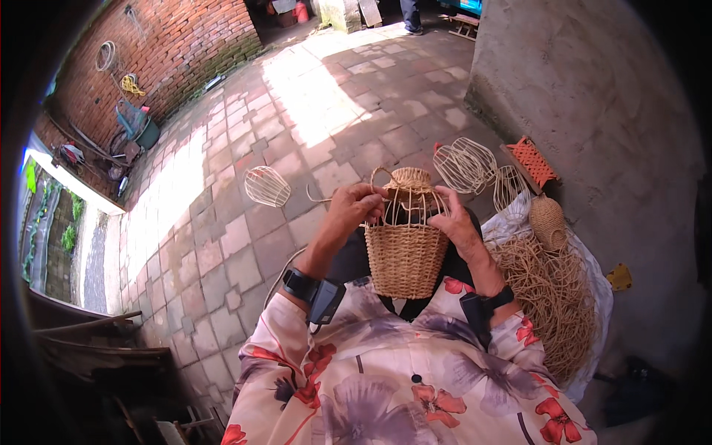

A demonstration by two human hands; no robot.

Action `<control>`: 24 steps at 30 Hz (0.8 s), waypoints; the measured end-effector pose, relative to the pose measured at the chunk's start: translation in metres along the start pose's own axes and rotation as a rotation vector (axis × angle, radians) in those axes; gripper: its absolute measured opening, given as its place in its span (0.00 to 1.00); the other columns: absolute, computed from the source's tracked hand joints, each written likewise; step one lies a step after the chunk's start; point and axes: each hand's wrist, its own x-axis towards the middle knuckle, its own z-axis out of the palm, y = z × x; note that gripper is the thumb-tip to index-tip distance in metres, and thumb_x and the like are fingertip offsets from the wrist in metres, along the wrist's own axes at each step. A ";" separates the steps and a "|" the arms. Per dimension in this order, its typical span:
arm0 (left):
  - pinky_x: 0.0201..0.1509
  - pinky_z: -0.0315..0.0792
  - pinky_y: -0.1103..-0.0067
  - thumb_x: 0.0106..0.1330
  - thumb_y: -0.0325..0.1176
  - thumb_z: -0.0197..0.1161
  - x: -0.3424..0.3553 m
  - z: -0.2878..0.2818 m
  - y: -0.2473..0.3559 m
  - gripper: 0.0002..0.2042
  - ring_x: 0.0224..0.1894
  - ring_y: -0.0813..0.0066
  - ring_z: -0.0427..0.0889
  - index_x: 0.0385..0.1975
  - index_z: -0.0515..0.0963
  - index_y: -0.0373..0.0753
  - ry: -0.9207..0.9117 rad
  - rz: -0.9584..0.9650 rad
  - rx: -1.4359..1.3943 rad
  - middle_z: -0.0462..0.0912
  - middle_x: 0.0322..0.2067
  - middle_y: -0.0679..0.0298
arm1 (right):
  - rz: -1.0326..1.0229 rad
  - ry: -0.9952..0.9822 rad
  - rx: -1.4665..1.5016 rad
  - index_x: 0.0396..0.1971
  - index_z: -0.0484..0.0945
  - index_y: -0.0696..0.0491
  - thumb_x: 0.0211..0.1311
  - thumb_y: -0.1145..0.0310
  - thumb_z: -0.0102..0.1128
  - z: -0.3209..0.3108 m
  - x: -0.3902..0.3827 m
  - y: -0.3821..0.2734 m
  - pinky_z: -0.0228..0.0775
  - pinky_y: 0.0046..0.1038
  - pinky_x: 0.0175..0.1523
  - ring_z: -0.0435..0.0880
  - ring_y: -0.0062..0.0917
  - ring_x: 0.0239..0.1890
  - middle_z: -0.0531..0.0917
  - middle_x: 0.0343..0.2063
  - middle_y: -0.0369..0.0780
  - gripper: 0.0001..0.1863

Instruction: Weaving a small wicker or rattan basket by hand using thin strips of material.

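Observation:
A half-woven straw basket (404, 259) rests upright between my legs, its lower part tightly woven and bare curved ribs above, topped by a narrow woven collar. My left hand (356, 208) is closed at the upper left of the ribs, fingers pinched on a looped straw cord (382, 172) whose loose end trails leftward. My right hand (451, 222) holds the basket's right side, with thumb and fingers on the ribs just above the woven band.
Bare frames (463, 163) and an orange woven piece (530, 159) lie right, by a concrete wall. A finished woven piece (549, 226) and straw heap (545, 311) sit on white sacking. Another frame (267, 185) lies left on paving. A person's leg (410, 16) stands behind.

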 end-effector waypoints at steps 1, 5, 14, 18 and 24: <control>0.32 0.73 0.82 0.67 0.30 0.55 -0.001 0.002 -0.003 0.09 0.30 0.80 0.80 0.40 0.81 0.35 0.021 0.032 0.194 0.82 0.30 0.65 | 0.000 0.000 0.000 0.59 0.60 0.58 0.47 0.77 0.57 0.000 0.000 0.000 0.57 0.27 0.62 0.68 0.26 0.57 0.70 0.53 0.43 0.34; 0.30 0.73 0.74 0.61 0.30 0.58 -0.003 0.021 -0.019 0.07 0.27 0.75 0.79 0.36 0.82 0.41 0.259 0.509 0.887 0.79 0.25 0.60 | 0.002 0.001 -0.033 0.59 0.59 0.58 0.47 0.76 0.57 0.000 0.000 0.000 0.57 0.27 0.63 0.67 0.26 0.58 0.70 0.54 0.43 0.35; 0.30 0.72 0.75 0.57 0.26 0.54 -0.024 0.008 -0.036 0.13 0.23 0.74 0.77 0.41 0.78 0.37 0.403 0.129 0.433 0.77 0.19 0.61 | 0.027 0.051 -0.052 0.59 0.60 0.58 0.49 0.72 0.55 -0.003 0.000 0.005 0.58 0.26 0.59 0.69 0.27 0.53 0.71 0.48 0.43 0.33; 0.30 0.71 0.79 0.64 0.32 0.52 -0.041 -0.025 -0.101 0.11 0.25 0.79 0.75 0.40 0.78 0.37 0.595 0.198 0.975 0.76 0.20 0.66 | 0.011 0.086 -0.063 0.59 0.60 0.56 0.47 0.72 0.55 0.003 0.002 0.008 0.64 0.26 0.55 0.73 0.28 0.50 0.75 0.48 0.45 0.33; 0.40 0.74 0.79 0.71 0.44 0.48 -0.067 -0.036 -0.072 0.16 0.35 0.76 0.79 0.39 0.77 0.37 0.318 -0.098 -0.163 0.81 0.35 0.61 | 0.055 -0.145 0.383 0.60 0.58 0.56 0.47 0.76 0.52 -0.013 0.004 0.002 0.69 0.26 0.50 0.70 0.26 0.52 0.70 0.52 0.43 0.35</control>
